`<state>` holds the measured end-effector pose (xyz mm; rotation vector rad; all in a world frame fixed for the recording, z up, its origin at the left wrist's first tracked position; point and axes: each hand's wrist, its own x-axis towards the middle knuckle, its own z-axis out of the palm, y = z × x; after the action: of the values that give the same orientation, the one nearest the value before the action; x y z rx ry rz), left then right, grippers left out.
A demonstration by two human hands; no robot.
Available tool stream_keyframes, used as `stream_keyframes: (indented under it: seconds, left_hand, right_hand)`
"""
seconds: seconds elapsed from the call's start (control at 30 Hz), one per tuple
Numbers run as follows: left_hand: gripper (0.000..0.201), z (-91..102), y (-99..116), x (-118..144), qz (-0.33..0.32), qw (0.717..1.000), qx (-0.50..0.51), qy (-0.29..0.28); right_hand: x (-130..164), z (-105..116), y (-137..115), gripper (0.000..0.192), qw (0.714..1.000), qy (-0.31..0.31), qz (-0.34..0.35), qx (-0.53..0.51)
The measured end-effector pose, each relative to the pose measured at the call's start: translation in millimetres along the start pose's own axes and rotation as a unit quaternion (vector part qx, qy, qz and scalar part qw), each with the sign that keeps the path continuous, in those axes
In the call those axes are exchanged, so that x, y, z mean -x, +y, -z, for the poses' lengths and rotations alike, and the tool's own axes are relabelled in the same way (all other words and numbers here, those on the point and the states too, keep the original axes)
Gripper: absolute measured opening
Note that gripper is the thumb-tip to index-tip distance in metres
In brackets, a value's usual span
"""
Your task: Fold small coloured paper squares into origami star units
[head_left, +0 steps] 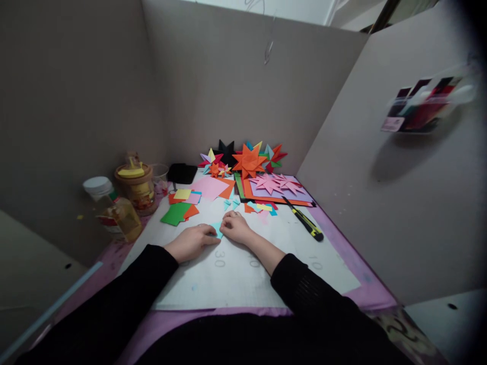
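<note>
Left hand: our left hand [191, 242] lies low on the white cutting mat [243, 284], fingers stretched toward the middle, the tips pinning the near edge of a small light-blue paper piece [218, 229].
Right hand: our right hand [236, 227] is curled knuckles-up just beside the left, fingertips pressed down onto the same piece; we think it is flattening a crease, though the fingers hide the fold itself.
Paper piece: it sits between the two hands near the middle of the mat, flat on the surface, most of it covered, so we cannot tell its exact shape.
Why the grip: both hands bear down from either side, which holds so small a piece steady on the mat.
Loose supply: green paper squares [175, 213] and a yellow square [182, 194] lie left of the hands, with small blue and orange folded bits [232, 204] just beyond them, within easy reach.
Finished work: a big orange paper star [249, 161] and pink stars [274, 183] are parked at the back by the cardboard wall, apart from the working area.
Tools: a yellow-and-black utility knife [304, 221] rests to the right, untouched; a glue bottle [116, 209] and a jar [137, 186] stand off the mat on the left.
</note>
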<state>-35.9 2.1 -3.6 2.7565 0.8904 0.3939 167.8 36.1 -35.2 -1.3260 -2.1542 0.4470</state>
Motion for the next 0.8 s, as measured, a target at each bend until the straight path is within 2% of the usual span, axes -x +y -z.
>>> stream_keyframes:
  seconds: [0.13,0.23,0.37,0.8]
  left_hand:
    - [0.036,-3.9,-0.6,0.0,0.015,0.999,0.031,0.024]
    - [0.038,-6.3,2.1,-0.8,0.025,0.999,0.016,0.04]
    - [0.038,-6.2,6.7,-2.3,0.002,0.999,-0.026,0.024]
    - [0.035,-5.8,3.0,-4.2,-0.013,1.0,-0.014,0.009]
  right_hand:
    - [-0.8,-2.3,2.0,0.004,1.0,-0.006,0.004,-0.004]
    - [-1.1,-2.1,3.2,0.004,1.0,-0.014,0.006,-0.005]
    - [-1.3,-0.4,4.2,0.004,1.0,-0.019,0.012,-0.011]
    - [-3.5,-2.3,6.0,0.008,1.0,-0.009,0.012,-0.005]
